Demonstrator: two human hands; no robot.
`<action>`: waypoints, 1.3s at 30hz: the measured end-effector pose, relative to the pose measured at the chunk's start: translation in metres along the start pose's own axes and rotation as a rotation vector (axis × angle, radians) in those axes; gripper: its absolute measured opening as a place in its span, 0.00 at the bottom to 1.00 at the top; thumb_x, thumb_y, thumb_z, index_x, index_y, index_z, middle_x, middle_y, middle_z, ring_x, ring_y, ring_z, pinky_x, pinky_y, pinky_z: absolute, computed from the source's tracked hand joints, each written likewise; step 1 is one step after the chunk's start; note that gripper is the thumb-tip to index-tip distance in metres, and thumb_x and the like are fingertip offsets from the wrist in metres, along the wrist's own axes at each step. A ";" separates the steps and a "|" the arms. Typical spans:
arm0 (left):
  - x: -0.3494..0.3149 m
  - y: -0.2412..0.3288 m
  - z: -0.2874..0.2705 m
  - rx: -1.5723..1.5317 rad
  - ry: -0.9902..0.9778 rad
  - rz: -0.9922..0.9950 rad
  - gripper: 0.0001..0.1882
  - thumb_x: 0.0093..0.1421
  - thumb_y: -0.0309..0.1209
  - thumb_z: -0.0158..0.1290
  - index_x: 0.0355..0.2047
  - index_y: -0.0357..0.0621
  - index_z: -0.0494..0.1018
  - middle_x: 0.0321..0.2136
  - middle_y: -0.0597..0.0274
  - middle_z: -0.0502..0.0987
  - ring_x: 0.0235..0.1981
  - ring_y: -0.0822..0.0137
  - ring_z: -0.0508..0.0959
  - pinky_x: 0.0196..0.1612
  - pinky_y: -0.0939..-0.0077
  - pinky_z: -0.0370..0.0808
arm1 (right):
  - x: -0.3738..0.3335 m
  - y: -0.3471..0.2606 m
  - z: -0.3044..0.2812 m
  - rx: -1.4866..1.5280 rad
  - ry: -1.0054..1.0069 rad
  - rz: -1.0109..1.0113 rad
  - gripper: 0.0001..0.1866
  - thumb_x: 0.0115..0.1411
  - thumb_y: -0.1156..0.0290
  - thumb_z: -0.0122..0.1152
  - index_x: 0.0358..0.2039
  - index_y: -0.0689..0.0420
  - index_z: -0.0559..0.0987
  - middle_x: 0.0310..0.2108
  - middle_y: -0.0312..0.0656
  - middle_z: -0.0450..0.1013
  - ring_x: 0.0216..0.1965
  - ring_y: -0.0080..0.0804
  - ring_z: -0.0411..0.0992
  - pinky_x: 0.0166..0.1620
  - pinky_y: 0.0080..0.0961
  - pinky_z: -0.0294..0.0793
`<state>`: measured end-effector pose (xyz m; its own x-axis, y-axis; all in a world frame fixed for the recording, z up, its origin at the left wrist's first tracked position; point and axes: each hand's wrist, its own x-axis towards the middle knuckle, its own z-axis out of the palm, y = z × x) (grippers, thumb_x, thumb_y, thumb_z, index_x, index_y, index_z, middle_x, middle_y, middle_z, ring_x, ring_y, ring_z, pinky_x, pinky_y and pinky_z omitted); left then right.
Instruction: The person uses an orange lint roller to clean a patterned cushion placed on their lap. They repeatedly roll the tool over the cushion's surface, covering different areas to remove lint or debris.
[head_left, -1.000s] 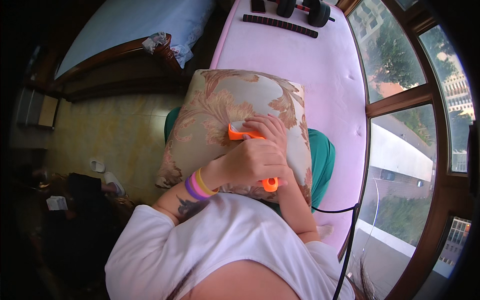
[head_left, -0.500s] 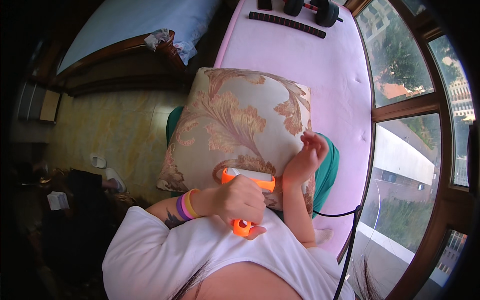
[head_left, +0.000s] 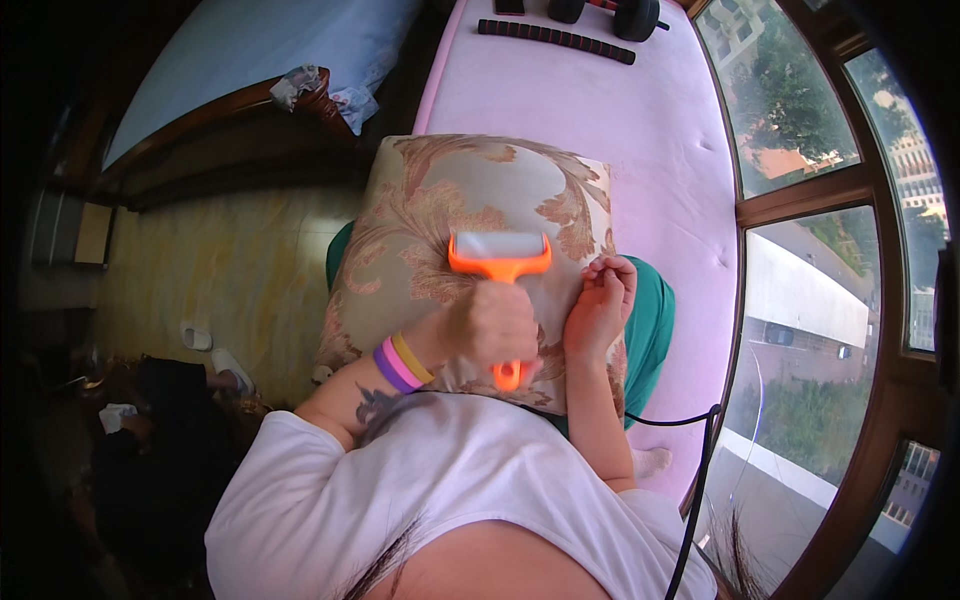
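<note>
A lint roller (head_left: 500, 266) with an orange frame and a white roll lies across the middle of the cushion. My left hand (head_left: 490, 325) is wrapped round its handle, slightly blurred by motion; the handle's looped end sticks out below the fist. Under the roll, the cushion (head_left: 410, 230) is beige with brown leaf patterns and lies over my lap. At the cushion's right edge rests my right hand (head_left: 603, 300), palm turned up, fingers loosely bent and nothing in them.
I sit on a pink padded bench (head_left: 680, 160) beside brown-framed windows. A black bar (head_left: 556, 42) and a dumbbell (head_left: 612, 14) lie at its far end. A black cable (head_left: 708, 450) runs at right. A bed (head_left: 250, 70) stands far left; a person in dark clothing (head_left: 165, 440) is lower left.
My left hand has pushed the lint roller forward, away from my body, over the cushion. My right hand has shifted slightly, its fingers now lower against the cushion's edge.
</note>
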<state>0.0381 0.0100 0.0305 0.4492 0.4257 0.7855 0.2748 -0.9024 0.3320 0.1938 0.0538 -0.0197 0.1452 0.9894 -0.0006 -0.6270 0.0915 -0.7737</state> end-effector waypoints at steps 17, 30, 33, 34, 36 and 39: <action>-0.001 0.006 -0.014 -0.055 0.047 -0.288 0.12 0.35 0.26 0.59 0.12 0.48 0.64 0.16 0.67 0.65 0.23 0.64 0.67 0.36 0.69 0.65 | -0.001 0.003 0.002 -0.228 -0.069 0.020 0.06 0.57 0.80 0.43 0.31 0.60 0.70 0.28 0.36 0.67 0.31 0.21 0.63 0.39 0.17 0.63; -0.085 0.001 -0.064 0.009 0.633 -0.578 0.05 0.55 0.28 0.47 0.24 0.42 0.65 0.29 0.58 0.73 0.35 0.64 0.72 0.47 0.65 0.69 | 0.021 -0.058 -0.058 -1.937 -0.112 0.306 0.34 0.57 0.40 0.38 0.53 0.55 0.65 0.46 0.52 0.69 0.48 0.50 0.67 0.48 0.39 0.65; -0.111 -0.004 -0.049 -0.241 0.860 -0.883 0.06 0.58 0.28 0.43 0.25 0.41 0.65 0.31 0.56 0.73 0.44 0.60 0.70 0.52 0.66 0.63 | 0.009 -0.046 -0.048 -1.767 -0.172 0.377 0.37 0.56 0.37 0.35 0.53 0.56 0.65 0.47 0.54 0.68 0.49 0.52 0.66 0.49 0.40 0.64; -0.115 -0.012 -0.049 -0.357 0.970 -0.882 0.07 0.58 0.28 0.43 0.25 0.41 0.65 0.32 0.56 0.73 0.44 0.60 0.70 0.53 0.65 0.63 | 0.002 -0.047 -0.025 -1.858 -0.135 0.381 0.37 0.57 0.37 0.34 0.51 0.58 0.65 0.46 0.57 0.68 0.46 0.55 0.67 0.48 0.42 0.64; -0.125 -0.017 -0.051 -0.511 1.080 -0.880 0.07 0.60 0.28 0.42 0.25 0.41 0.65 0.32 0.56 0.73 0.44 0.59 0.70 0.55 0.65 0.60 | 0.002 -0.050 -0.018 -1.860 -0.152 0.351 0.38 0.57 0.37 0.34 0.49 0.62 0.65 0.41 0.60 0.70 0.45 0.55 0.68 0.47 0.42 0.65; -0.130 -0.014 -0.056 -0.612 1.128 -0.858 0.06 0.59 0.28 0.42 0.25 0.41 0.64 0.32 0.55 0.72 0.46 0.58 0.69 0.56 0.65 0.60 | -0.008 -0.062 0.006 -1.900 -0.149 0.236 0.38 0.57 0.37 0.36 0.46 0.64 0.66 0.36 0.60 0.72 0.41 0.54 0.70 0.44 0.41 0.67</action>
<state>-0.0718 -0.0365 -0.0477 -0.5878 0.7980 0.1328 -0.3996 -0.4292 0.8100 0.2273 0.0409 0.0321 0.0731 0.9712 -0.2269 0.9291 -0.1490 -0.3385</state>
